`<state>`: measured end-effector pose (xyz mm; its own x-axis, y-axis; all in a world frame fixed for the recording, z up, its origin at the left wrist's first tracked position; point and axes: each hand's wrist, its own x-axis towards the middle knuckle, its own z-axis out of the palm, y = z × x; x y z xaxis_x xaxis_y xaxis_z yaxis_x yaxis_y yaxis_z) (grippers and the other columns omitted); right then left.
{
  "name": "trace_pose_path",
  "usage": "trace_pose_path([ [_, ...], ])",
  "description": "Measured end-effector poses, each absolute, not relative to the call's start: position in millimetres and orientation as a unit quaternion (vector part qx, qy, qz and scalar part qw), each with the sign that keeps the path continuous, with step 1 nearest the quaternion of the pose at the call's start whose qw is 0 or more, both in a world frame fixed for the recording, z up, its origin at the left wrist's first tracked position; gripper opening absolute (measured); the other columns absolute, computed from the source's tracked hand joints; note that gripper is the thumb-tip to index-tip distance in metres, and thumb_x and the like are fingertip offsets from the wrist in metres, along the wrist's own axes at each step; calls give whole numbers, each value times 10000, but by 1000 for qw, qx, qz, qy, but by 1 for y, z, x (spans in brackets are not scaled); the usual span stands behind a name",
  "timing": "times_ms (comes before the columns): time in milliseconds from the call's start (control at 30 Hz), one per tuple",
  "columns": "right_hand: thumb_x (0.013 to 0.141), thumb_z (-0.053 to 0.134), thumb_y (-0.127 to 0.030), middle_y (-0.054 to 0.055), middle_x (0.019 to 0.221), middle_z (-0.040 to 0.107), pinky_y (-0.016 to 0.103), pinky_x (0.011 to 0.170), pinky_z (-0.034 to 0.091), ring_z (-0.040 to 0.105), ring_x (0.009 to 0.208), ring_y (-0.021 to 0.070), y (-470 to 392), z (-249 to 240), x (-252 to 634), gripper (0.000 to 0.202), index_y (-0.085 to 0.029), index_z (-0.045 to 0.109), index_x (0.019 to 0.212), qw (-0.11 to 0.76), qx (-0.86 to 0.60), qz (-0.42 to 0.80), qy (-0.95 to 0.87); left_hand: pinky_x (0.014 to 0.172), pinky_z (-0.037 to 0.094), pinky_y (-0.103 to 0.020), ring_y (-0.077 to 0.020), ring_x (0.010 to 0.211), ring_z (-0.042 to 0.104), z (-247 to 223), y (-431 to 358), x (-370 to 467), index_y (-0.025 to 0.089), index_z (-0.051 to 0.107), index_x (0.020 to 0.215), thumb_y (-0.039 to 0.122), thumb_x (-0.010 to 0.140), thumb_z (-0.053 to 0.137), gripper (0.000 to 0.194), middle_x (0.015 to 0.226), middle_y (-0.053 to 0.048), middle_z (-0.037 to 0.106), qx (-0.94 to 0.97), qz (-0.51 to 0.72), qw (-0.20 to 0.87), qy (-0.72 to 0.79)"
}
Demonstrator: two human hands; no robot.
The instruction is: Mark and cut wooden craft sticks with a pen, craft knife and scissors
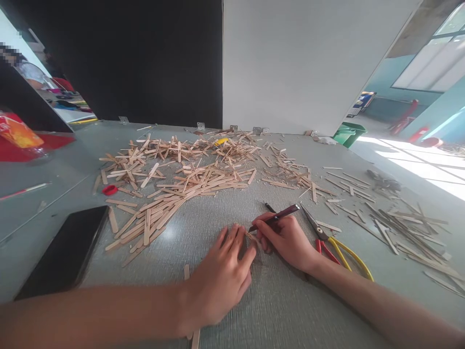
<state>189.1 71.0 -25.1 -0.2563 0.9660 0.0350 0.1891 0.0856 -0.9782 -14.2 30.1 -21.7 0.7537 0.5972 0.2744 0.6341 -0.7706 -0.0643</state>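
Note:
My right hand (286, 240) grips a dark maroon pen (288, 212), its tip pointing down and left. Close in front of that tip, my left hand (227, 266) pins a small piece of wooden stick (250, 235) to the table between thumb and fingers. The piece is mostly covered by the fingertips. A short black object (269, 207) lies just behind the pen; its kind is unclear. Partly under my left wrist are flat wooden sticks (195, 338). Beside my right hand rests a cutting tool with red and yellow handles (321, 232).
A large heap of wooden craft sticks (196, 186) spreads across the table's middle. Thin split strips (410, 228) lie at right. On the left are a black phone (67, 249), a red ring (109, 190) and a bottle (20, 131). A black and white panel (283, 68) stands behind.

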Motion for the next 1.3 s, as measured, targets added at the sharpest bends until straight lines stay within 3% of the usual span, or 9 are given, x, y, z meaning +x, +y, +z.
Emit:
trace_pose_path([
  [1000, 1009, 588, -461, -22, 592, 614, 261, 476, 460, 540, 471, 131, 71, -28, 189, 302, -187, 673, 917, 396, -451, 489, -633, 1077, 513, -600, -451, 1338, 561, -19, 30, -15, 31, 581, 1328, 205, 999, 468, 389, 1395, -327, 596, -934, -124, 76, -325],
  [1300, 1022, 544, -371, -18, 582, 617, 259, 483, 460, 567, 473, 136, 72, -21, 189, 271, -194, 677, 865, 386, -452, 408, -693, 1087, 507, -599, -445, 1358, 544, -22, 31, -14, 57, 561, 1368, 229, 995, 518, 413, 1421, -311, 582, -935, -117, 71, -328],
])
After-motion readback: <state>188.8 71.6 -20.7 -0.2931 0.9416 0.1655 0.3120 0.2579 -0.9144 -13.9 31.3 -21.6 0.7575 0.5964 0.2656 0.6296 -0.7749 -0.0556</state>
